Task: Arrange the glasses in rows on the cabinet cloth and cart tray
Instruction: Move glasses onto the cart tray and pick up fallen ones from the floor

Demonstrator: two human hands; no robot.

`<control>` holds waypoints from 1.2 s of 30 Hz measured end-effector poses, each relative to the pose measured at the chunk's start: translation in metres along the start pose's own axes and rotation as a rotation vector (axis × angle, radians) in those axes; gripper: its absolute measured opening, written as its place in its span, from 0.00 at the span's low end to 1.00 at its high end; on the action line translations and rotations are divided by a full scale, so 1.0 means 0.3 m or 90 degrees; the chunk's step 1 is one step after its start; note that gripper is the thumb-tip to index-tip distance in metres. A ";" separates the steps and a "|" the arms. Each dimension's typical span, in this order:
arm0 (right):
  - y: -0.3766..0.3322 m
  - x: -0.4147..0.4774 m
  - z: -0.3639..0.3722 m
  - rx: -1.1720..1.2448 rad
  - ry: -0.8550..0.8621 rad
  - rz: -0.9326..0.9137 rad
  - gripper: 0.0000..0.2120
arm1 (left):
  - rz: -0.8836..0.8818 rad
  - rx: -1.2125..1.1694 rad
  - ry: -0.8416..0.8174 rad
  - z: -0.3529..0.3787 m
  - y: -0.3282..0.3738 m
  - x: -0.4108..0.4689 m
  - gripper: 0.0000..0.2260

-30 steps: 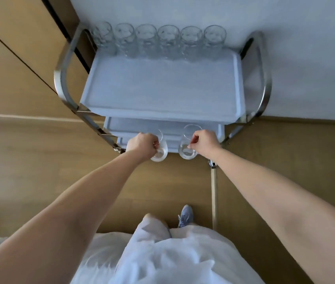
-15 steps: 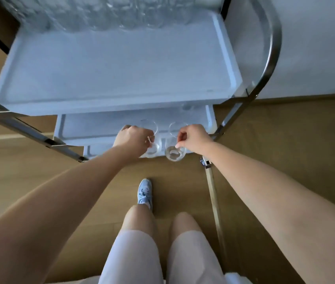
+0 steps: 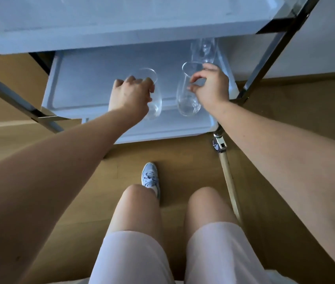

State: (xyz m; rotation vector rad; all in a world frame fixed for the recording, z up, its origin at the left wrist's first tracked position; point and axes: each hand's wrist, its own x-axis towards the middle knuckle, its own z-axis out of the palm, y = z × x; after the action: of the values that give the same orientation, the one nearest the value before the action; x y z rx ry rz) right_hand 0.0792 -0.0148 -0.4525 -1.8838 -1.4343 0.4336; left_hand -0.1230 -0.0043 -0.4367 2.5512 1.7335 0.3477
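Hidden: the upper tray (image 3: pixel 121 17) ran off the top edge and roofed the back of the lower tray (image 3: pixel 93 85). Anything standing on top was out of shot.
Left grip (image 3: pixel 130 95): fingers were curled round the left glass (image 3: pixel 155 103) and covered most of its wall, so only the rim and base showed.
Right grip (image 3: pixel 211 87): thumb and forefinger pinched the right glass (image 3: pixel 184 99) up near the rim.
Glasses: both were over the front half of the lower tray, side by side and apart. Clear glass on pale plastic made it impossible to tell whether the bases touched the tray.
Back glass (image 3: pixel 203 50): it stood behind the right glass, its top cut off by the upper tray and its outline faint.
Frame (image 3: pixel 265 64): a metal leg stood just right of the right grip.
Change: half a second before, both glasses had hung at the tray's front lip. Here they were further in over the tray, the view had dropped lower, and the back glass had come into plain sight.
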 end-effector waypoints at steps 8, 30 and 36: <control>0.062 0.164 0.098 0.023 0.034 -0.037 0.06 | 0.033 0.019 0.065 0.095 -0.025 0.189 0.11; 0.295 0.199 0.358 0.057 -0.062 0.085 0.28 | -0.154 -0.433 0.168 0.401 -0.106 0.322 0.49; 0.285 0.311 0.396 -0.066 -0.070 0.117 0.32 | -0.222 -0.394 0.091 0.517 -0.132 0.377 0.44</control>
State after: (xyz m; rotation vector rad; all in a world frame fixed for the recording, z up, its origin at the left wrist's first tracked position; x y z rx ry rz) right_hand 0.0920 0.1017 -0.5803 -2.1150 -1.3816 0.5674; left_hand -0.0875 0.1293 -0.5756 1.7995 1.7174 0.8951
